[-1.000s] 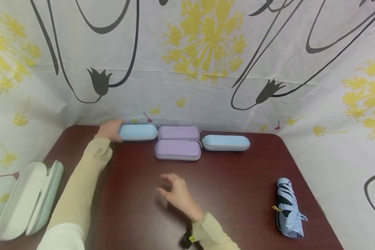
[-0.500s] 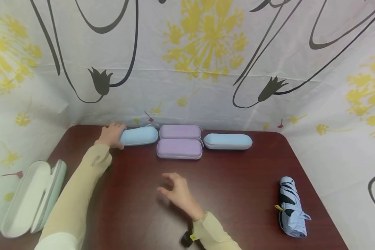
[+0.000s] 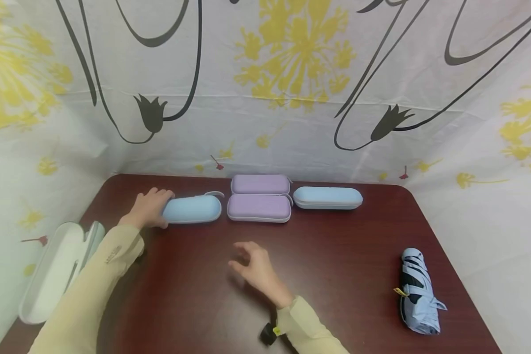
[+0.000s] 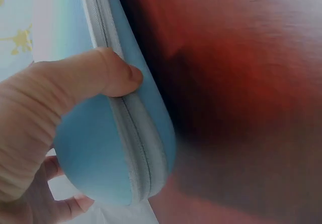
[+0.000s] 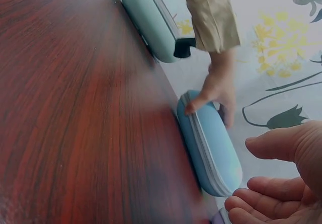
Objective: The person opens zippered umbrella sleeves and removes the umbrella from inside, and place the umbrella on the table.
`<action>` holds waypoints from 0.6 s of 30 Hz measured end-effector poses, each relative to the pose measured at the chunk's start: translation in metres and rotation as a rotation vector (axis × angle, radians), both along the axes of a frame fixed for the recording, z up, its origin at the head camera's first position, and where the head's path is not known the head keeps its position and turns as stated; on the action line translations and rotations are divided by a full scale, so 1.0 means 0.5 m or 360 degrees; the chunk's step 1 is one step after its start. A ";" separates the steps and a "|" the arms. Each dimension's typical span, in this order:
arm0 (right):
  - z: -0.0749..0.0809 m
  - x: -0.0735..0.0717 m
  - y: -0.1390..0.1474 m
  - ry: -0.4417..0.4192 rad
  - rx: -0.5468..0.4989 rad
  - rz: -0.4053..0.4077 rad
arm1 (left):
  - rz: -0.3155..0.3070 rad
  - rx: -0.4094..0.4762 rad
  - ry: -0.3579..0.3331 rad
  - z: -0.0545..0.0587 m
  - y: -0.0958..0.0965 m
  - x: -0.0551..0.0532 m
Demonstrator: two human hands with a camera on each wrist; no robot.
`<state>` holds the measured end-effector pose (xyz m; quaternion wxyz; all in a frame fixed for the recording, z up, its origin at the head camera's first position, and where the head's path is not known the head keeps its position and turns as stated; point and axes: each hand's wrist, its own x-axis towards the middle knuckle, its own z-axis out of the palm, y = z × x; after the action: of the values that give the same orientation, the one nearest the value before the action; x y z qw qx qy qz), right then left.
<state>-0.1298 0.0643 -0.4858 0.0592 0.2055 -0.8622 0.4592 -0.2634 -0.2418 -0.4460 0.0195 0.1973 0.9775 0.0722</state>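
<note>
My left hand (image 3: pixel 148 209) grips the left end of a light blue zip case (image 3: pixel 192 209) near the far left of the table. In the left wrist view the thumb (image 4: pixel 118 75) lies across the grey zipper of this case (image 4: pixel 90 148), while the other fingers are mostly hidden behind it. A thin wrist loop trails from its far right corner. My right hand (image 3: pixel 258 270) hovers over the middle of the table, fingers loosely bent and holding nothing. Just right of the held case, two lilac cases (image 3: pixel 259 208) lie one behind the other.
Another light blue case (image 3: pixel 327 197) lies right of the lilac pair. At the left edge an opened pale green case (image 3: pixel 53 275) shows its white inside. A folded blue umbrella (image 3: pixel 418 295) lies on the right of the brown table (image 3: pixel 345 260). Patterned cloth (image 3: pixel 256 123) hangs behind.
My left hand has drawn the light blue case from the back edge toward me and slightly left, opening a gap beside the lilac cases. My right hand has stayed nearly still.
</note>
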 end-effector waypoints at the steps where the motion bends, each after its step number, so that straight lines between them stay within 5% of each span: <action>1: -0.001 0.000 0.000 -0.0004 0.0005 -0.0002 | -0.0013 0.0009 0.0008 -0.002 -0.001 0.010; 10: -0.007 -0.006 0.003 0.0001 0.0004 0.0026 | -0.0126 0.0056 0.0114 -0.024 0.010 0.096; 18: -0.014 -0.019 0.012 -0.0004 -0.0067 -0.0019 | -0.0291 0.0041 0.0159 -0.028 0.057 0.139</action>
<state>-0.1393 0.0704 -0.4927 0.0651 0.1985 -0.8537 0.4771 -0.1941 -0.2135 -0.4599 -0.0255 0.2893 0.9541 0.0727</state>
